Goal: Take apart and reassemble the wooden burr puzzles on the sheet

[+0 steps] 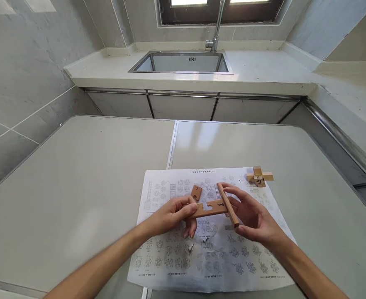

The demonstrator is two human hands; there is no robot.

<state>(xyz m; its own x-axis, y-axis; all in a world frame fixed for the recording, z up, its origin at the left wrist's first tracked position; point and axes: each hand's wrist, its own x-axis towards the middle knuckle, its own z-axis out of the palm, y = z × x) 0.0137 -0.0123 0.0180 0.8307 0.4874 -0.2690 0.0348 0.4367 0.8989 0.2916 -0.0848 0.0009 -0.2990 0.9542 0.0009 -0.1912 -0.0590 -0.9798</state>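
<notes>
1. Notched wooden bar (pixel 214 207): held just above a printed sheet, in the near part of the scene, right of centre. It has a cut-out along its far edge and a dark mark near its right end.
2. Left hand (pixel 178 211): thumb and fingers pinch the bar's left end, apparently to steady it and leave the notch and right end uncovered.
3. Right hand (pixel 253 214): fingers grip a narrow wooden bar (pixel 228 204), thumb at its near end, other fingers towards its far end. This probably leaves its middle free to meet the notched bar's right end crosswise; whether the two interlock, I cannot tell.
4. Small wooden piece (pixel 196 192): just beyond the left hand; whether it touches the fingers is unclear.
5. Printed sheet (pixel 164 283): creased, covered in small diagrams, spread under the hands, perhaps for easy viewing.
6. Wooden cross (pixel 259 178): lettered, at the sheet's far right corner, perhaps set aside there.
7. Desk (pixel 77 187): pale, glossy, with a central seam running near to far.
8. Beyond: a white counter (pixel 257 68) with a sink (pixel 186 64), faucet (pixel 216 31), grey tiled wall (pixel 40 62) at left, and dark-framed window (pixel 218 14).
</notes>
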